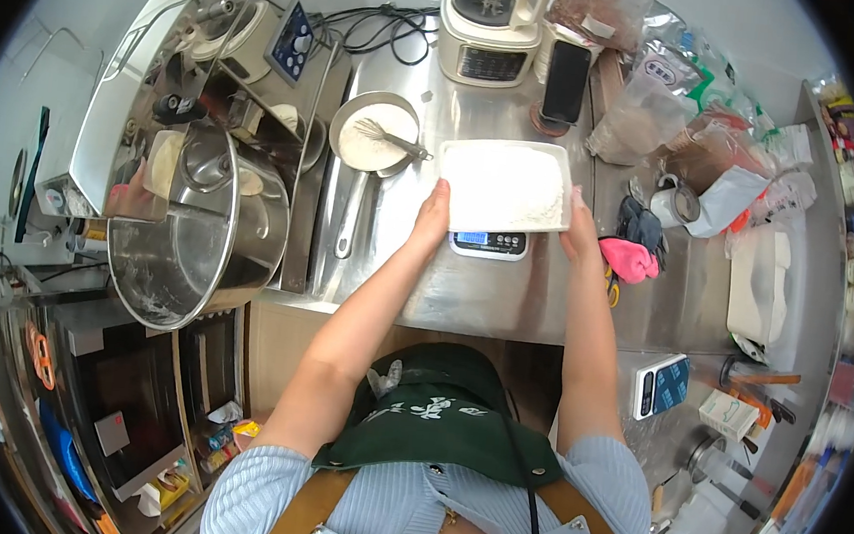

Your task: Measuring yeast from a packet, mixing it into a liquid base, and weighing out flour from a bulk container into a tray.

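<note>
Between my two hands is a white rectangular tub [507, 183] filled with white powder. My left hand [433, 212] grips its left side and my right hand [579, 227] its right side. Directly under the tub's near edge shows a digital kitchen scale [489, 244] with a lit blue display; whether the tub rests on it or hangs just above I cannot tell. To the left stands a steel saucepan [358, 173] holding white powder, its handle toward me. A wire whisk [393, 141] lies in the pan, its handle over the rim.
A large steel mixer bowl [172, 257] stands at the left. At the back are a blender base [489, 46] and an upright phone [566, 82]. Bags of ingredients [650, 114], dark gloves [639, 224], a pink cloth-like item [629, 260] and a second scale [661, 386] lie to the right.
</note>
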`<state>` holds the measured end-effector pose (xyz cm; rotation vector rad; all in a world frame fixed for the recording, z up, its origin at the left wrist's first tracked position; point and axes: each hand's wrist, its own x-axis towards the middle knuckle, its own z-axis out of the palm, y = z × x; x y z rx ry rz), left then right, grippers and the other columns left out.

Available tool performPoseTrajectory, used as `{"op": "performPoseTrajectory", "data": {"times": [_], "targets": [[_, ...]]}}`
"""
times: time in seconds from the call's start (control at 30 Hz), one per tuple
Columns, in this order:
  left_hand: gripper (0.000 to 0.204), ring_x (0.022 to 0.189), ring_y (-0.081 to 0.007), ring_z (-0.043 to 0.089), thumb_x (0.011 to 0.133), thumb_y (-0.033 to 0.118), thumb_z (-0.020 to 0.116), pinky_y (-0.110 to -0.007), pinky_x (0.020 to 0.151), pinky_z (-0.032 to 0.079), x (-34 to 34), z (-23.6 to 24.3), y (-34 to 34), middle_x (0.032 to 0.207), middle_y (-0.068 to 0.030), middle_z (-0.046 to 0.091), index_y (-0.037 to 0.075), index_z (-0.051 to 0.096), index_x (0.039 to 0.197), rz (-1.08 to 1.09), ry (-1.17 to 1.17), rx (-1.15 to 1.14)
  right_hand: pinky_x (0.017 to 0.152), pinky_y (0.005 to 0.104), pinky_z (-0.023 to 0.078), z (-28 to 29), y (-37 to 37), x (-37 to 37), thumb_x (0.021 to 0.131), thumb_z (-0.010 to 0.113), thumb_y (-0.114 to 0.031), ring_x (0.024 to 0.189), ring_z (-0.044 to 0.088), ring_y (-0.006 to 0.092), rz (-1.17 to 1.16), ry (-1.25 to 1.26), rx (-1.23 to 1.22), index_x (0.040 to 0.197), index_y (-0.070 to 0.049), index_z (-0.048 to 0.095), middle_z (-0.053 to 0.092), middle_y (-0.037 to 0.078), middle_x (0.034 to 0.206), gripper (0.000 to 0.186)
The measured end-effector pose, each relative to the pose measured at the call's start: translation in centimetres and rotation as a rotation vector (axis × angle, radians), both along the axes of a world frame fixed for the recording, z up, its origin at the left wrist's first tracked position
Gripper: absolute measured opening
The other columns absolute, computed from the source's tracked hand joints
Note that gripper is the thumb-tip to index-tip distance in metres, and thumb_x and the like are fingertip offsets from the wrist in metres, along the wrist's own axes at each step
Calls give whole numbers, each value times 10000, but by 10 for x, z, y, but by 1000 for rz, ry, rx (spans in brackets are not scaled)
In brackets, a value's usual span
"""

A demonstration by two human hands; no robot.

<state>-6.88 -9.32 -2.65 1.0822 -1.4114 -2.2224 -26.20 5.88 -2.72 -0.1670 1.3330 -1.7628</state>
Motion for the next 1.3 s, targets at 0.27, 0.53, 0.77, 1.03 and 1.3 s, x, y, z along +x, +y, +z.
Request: {"op": "performPoseTrajectory", "data": {"times": [0.27, 0.53, 0.77, 1.03, 1.3], "targets": [[586, 1222, -248, 282, 908, 394, 254, -281, 995, 212, 17, 23, 29, 1292, -205, 323, -84, 286, 1245, -71, 49, -92, 936, 310, 328, 41, 53, 37, 912, 310, -342, 1106, 431, 199, -192, 112, 12, 1198, 63, 355, 439, 124, 1205, 498], [569, 1154, -223, 364, 919, 387, 209, -286, 957, 268, 124, 106, 55, 1223, -186, 406, -86, 353, 1201, -143, 134, 69, 960, 308, 289, 106, 93, 132, 870, 409, -385, 1163, 369, 192, -45, 439, 29, 1238, 46, 324, 383, 109, 1260, 573], [622, 1098, -190, 421, 903, 446, 196, -292, 943, 297, 259, 141, 58, 1163, -151, 474, -75, 401, 1171, -150, 158, -96, 999, 324, 218, 163, 87, 250, 637, 601, -598, 1214, 294, 212, 172, 530, -105, 1276, 61, 238, 309, 129, 1306, 987], [708, 1097, -193, 431, 854, 546, 180, -309, 927, 324, 386, 217, -2, 1182, -135, 460, -37, 388, 1197, -112, 110, -257, 1017, 361, 125, 218, 24, 349, 616, 593, -629, 1269, 153, 253, 366, 633, -266, 1241, 92, 296, 176, 177, 1361, 999], [641, 893, -106, 490, 840, 595, 179, -248, 679, 383, 418, 293, -60, 1068, -18, 527, 119, 434, 1186, -49, -66, -153, 1015, 322, 150, 263, -50, 377, 589, 709, -445, 1260, 185, 219, 534, 582, -425, 1283, 77, 204, 147, 143, 1375, 1004]]}}
